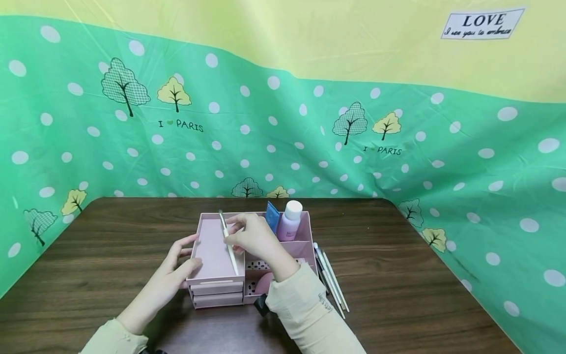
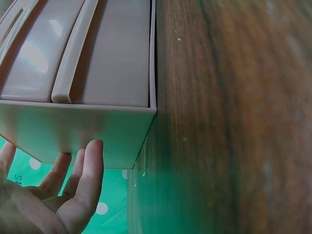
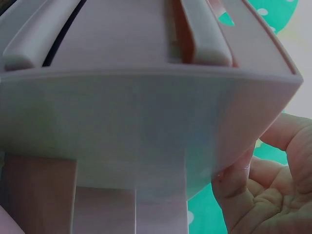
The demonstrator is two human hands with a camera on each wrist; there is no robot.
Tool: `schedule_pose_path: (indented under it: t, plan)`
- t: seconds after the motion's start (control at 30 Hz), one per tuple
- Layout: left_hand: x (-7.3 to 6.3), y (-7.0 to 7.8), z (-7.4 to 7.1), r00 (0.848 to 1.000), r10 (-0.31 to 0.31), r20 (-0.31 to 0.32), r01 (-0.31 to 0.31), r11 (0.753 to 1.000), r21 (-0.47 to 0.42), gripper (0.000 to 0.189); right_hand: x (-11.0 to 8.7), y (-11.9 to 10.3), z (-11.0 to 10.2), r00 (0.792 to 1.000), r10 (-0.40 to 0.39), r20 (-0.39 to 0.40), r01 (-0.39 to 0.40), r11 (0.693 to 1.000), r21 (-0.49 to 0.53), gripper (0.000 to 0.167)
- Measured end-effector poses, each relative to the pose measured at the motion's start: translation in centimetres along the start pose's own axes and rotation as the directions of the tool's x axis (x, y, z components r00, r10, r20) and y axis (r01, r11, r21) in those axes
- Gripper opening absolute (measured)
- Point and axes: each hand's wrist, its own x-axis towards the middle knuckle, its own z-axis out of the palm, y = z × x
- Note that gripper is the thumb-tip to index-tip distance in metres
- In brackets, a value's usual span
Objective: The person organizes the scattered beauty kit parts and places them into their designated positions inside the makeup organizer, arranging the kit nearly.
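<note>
A pink desktop organizer [image 1: 211,248] stands on the table, with a shallow tray on top of its left part and drawers beneath. My right hand [image 1: 256,238] pinches a slim makeup brush [image 1: 231,255] with a white handle, held slanted over the tray. The brush's dark tip points to the back. In the right wrist view, the organizer's wall hides what the right hand [image 3: 278,190] pinches. At the organizer's left side, my left hand [image 1: 170,270] touches the wall with extended fingers, its thumb at the tray's edge. The left wrist view shows fingertips [image 2: 93,151] against that wall.
In the organizer's back right compartment stand a lilac bottle [image 1: 289,226] with a white cap and a blue packet [image 1: 271,216]. A rounded pink item [image 1: 264,283] sits in a front compartment. Several brushes [image 1: 333,282] lie on the wooden table [image 1: 398,295] right of the organizer.
</note>
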Motion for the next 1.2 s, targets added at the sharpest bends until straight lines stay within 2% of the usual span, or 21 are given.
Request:
schedule_pose_path:
  t: [0.33,0.6,0.73,0.97,1.07,1.2]
  plan:
    - [0.0,0.1,0.1,1.0,-0.002,-0.001,0.002,1.0,-0.025,0.056,-0.4,0.2,-0.3,1.0,-0.024,-0.009,0.024,1.0,0.008,0.043]
    - [-0.1,0.0,0.0,1.0,-0.007,0.001,0.007,1.0,-0.029,0.057,-1.6,0.3,-0.6,0.995,-0.097,-0.002,0.096,0.985,0.144,0.043]
    - [-0.1,-0.2,0.0,1.0,-0.007,0.014,0.007,1.0,-0.029,0.059,-2.7,0.3,-0.9,0.994,-0.107,0.027,0.1,0.978,0.184,0.044]
    - [0.0,-0.2,0.0,1.0,-0.011,0.007,0.011,1.0,-0.014,0.058,-4.9,0.1,-1.9,0.986,-0.166,0.013,0.163,0.98,0.116,0.039]
    - [0.0,-0.1,0.0,1.0,-0.01,0.002,0.01,1.0,-0.012,0.057,-5.7,0.0,-2.3,0.986,-0.166,0.013,0.163,0.981,0.108,0.038]
    - [-0.1,0.0,0.0,1.0,-0.008,0.005,0.008,1.0,-0.021,0.057,-6.8,0.1,-2.8,0.989,-0.143,0.038,0.136,0.979,0.152,0.039]
